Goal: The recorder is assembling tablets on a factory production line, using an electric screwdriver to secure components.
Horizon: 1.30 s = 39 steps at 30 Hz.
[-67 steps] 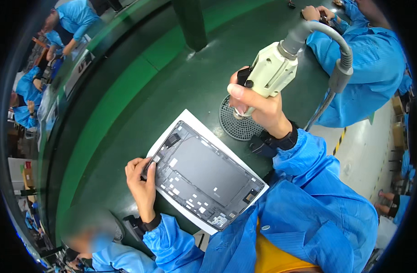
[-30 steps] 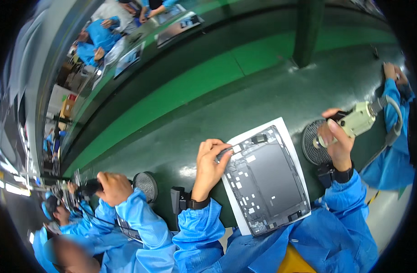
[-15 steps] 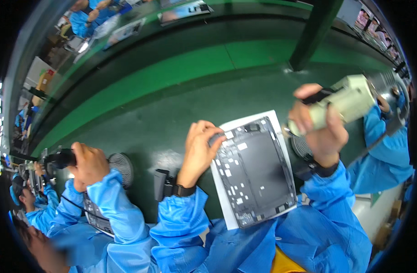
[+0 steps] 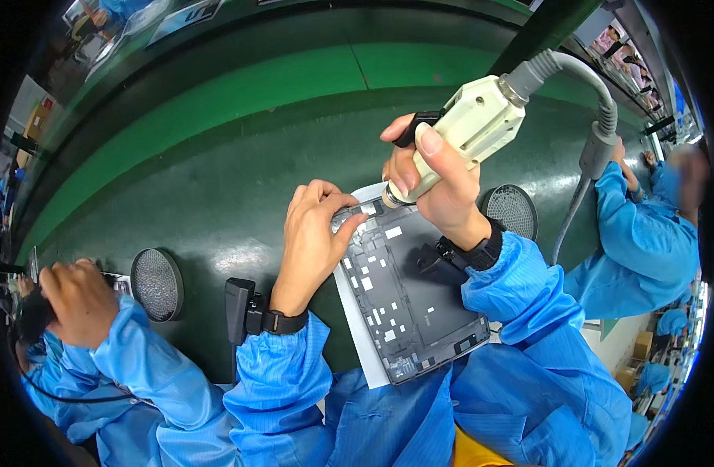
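Two bare hands work over a dark gray housing (image 4: 435,292), a flat, tablet-shaped panel dotted with small white patches, lying on a white sheet (image 4: 351,315) at the near edge of a dark green tabletop (image 4: 225,187). The left hand (image 4: 314,233) pinches the housing's far left corner between thumb and fingers. The right hand (image 4: 443,175) is wrapped around a pale cream power tool (image 4: 481,121), its black lever (image 4: 414,129) beside the index finger and a gray cable (image 4: 598,97) curving off its top. The tool's tip slants down over the housing's far edge; whether they touch cannot be told. Right of the right wrist sits a round, grid-patterned dish (image 4: 513,210). Toward the tabletop's left end, a second round dish (image 4: 156,286) stands near a co-worker's hand (image 4: 83,303).
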Each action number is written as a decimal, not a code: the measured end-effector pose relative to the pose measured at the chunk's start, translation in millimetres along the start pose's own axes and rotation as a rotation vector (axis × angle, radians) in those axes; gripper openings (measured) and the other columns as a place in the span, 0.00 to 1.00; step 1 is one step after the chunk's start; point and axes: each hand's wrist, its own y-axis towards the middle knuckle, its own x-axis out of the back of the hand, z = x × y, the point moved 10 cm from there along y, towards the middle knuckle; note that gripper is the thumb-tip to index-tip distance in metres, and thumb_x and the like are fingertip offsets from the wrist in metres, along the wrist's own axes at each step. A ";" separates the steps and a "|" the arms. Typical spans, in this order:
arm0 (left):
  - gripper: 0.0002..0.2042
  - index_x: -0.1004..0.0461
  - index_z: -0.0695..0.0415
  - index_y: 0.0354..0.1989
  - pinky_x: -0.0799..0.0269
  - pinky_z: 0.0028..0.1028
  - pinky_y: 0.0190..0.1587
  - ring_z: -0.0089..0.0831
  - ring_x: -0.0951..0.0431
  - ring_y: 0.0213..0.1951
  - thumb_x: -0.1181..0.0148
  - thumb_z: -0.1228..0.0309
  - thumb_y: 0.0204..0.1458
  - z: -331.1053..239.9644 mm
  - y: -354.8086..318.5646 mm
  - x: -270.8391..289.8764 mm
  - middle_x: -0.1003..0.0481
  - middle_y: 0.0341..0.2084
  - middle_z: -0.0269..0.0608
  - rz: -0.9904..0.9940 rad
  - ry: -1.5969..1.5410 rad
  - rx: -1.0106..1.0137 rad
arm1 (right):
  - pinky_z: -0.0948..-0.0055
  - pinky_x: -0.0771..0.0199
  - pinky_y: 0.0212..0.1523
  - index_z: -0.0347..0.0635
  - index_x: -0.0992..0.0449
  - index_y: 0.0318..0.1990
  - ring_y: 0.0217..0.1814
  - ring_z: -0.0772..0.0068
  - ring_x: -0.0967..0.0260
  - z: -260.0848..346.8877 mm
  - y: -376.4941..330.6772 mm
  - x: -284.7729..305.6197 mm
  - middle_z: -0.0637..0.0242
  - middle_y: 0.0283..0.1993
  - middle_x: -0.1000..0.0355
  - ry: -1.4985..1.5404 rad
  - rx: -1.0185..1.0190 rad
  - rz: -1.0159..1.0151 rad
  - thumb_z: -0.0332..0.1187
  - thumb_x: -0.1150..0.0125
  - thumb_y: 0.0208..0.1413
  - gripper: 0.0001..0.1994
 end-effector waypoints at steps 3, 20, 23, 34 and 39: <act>0.10 0.24 0.61 0.30 0.36 0.30 0.36 0.36 0.33 0.35 0.34 0.74 0.36 -2.3 0.4 0.7 0.31 0.29 0.39 -0.033 0.016 -0.026 | 0.74 0.38 0.24 0.26 0.33 0.37 0.16 0.77 0.43 -5.7 2.1 1.4 0.69 0.13 0.41 -0.022 -0.021 -0.019 0.42 0.54 0.54 0.21; 0.11 0.24 0.61 0.30 0.36 0.31 0.35 0.37 0.33 0.34 0.34 0.74 0.35 -4.2 -0.4 0.8 0.31 0.29 0.39 -0.046 0.058 -0.046 | 0.75 0.35 0.25 0.28 0.32 0.36 0.17 0.78 0.41 -18.0 0.7 -3.7 0.69 0.14 0.40 -0.037 -0.081 0.003 0.39 0.50 0.52 0.17; 0.11 0.24 0.60 0.29 0.37 0.32 0.36 0.37 0.33 0.33 0.34 0.73 0.35 -3.4 2.3 -1.8 0.31 0.29 0.39 -0.026 0.045 -0.041 | 0.75 0.35 0.24 0.29 0.31 0.35 0.17 0.79 0.41 -15.8 0.9 -7.1 0.70 0.14 0.40 -0.035 -0.087 0.025 0.38 0.48 0.52 0.16; 0.11 0.25 0.60 0.29 0.38 0.33 0.37 0.38 0.33 0.33 0.34 0.72 0.35 -7.1 3.4 -3.2 0.31 0.28 0.40 -0.033 0.078 -0.030 | 0.81 0.39 0.20 0.36 0.31 0.28 0.16 0.82 0.41 -2.8 -3.0 -16.2 0.70 0.18 0.37 0.064 0.034 0.015 0.32 0.41 0.47 0.09; 0.10 0.25 0.60 0.28 0.38 0.32 0.37 0.38 0.33 0.33 0.34 0.72 0.36 -6.9 0.3 -9.0 0.31 0.29 0.39 -0.027 0.074 -0.013 | 0.80 0.35 0.22 0.38 0.28 0.36 0.21 0.84 0.37 -8.5 -6.8 0.3 0.71 0.29 0.31 0.229 -0.099 -0.021 0.30 0.34 0.44 0.12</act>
